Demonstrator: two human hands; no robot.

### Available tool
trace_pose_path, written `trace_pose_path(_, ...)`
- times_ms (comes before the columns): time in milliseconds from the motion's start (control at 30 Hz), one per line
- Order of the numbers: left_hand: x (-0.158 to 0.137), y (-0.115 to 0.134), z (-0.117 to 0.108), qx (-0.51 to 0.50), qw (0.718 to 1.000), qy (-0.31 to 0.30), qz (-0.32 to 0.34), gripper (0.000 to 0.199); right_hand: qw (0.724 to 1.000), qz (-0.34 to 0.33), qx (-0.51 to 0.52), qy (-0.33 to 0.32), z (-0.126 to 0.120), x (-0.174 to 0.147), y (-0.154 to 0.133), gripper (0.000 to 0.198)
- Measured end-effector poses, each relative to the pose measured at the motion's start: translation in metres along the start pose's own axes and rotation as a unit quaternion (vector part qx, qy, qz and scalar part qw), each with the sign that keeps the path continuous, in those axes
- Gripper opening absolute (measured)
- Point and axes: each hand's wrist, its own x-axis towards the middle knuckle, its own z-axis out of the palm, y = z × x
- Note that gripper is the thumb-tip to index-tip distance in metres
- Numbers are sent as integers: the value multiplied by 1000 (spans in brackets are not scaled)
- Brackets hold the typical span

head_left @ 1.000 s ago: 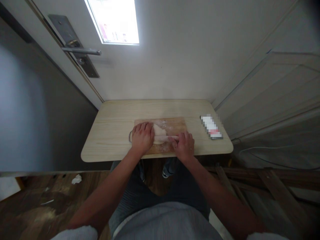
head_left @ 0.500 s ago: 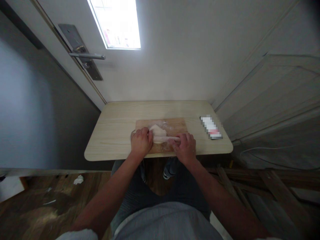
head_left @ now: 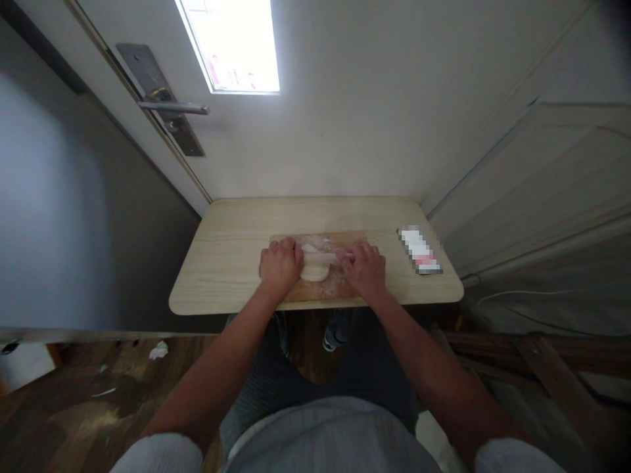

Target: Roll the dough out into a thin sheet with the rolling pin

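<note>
A pale rolling pin (head_left: 325, 257) lies crosswise over a flat piece of dough (head_left: 315, 270). My left hand (head_left: 280, 264) is closed around the pin's left end and hides it. Around the right end, my right hand (head_left: 363, 268) is closed too, its thumb pointing inward along the pin. Under the dough is a wooden board (head_left: 340, 289) dusted with flour. The dough's left edge is covered by my left hand.
The board rests on a light wooden table (head_left: 221, 263) pushed against a white door with a metal handle (head_left: 175, 107). A phone (head_left: 420, 249), its screen blurred out, lies at the table's right side. Wooden slats (head_left: 547, 368) stand low on the right.
Both hands have pushed the rolling pin away from me, from the near part of the dough to its far part. More of the dough's near side shows now.
</note>
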Motion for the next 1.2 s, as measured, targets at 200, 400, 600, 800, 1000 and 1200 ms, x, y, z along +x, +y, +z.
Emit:
trace_pose_path(200, -3, -4, 6, 6, 1000, -29, 7, 34, 1000, -3, -25, 8, 6, -5, -2, 44)
trace_pose_path(400, -6, -5, 8, 3, 999, -32, 10, 34, 1000, -13, -21, 14, 8, -9, -1, 44)
trace_pose_path(600, 9, -10, -11, -2, 1000, -7, 8, 31, 1000, -26, 7, 11, -2, -14, -4, 46)
trace_pose_path(800, 50, -29, -12, -22, 997, -29, 75, 31, 997, -66, 17, -39, -18, -21, -18, 48)
trace_pose_path(1000, 73, -21, 3, -37, 987, -58, 146, 27, 997, -65, 5, -42, -15, -33, -26, 45)
trace_pose_path(1200, 82, -8, 8, -26, 978, -77, 195, 30, 998, -57, -7, -37, -6, -39, -27, 45)
